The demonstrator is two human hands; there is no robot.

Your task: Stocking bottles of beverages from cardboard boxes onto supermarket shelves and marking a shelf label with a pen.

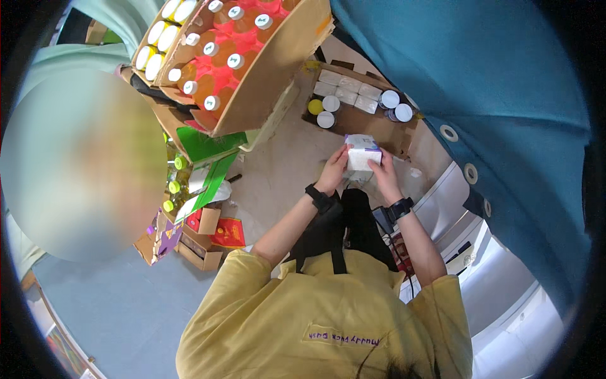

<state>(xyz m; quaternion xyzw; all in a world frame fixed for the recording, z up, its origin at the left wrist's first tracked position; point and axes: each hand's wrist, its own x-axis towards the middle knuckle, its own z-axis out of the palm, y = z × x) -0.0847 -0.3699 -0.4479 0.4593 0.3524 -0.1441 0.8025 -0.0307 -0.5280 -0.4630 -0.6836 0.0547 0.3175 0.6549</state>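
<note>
Pinching a white-and-purple pack in the fingers of left hand and right hand — by a cardboard box's near edge, over shiny floor, near eyeleted teal curtain.

A loose yellow top is worn, cut with wide short sleeves, the fabric softly creased. A rectangular stitched patch is set on it, marked with purple lettering. Two black straps are seen at its front edge; black trousers are worn. A thick black band is fastened at the left wrist, a black watch-like band at the right. Beside the latter, a dark boxy unit and thin black cable are noted, attachment unclear.
</note>
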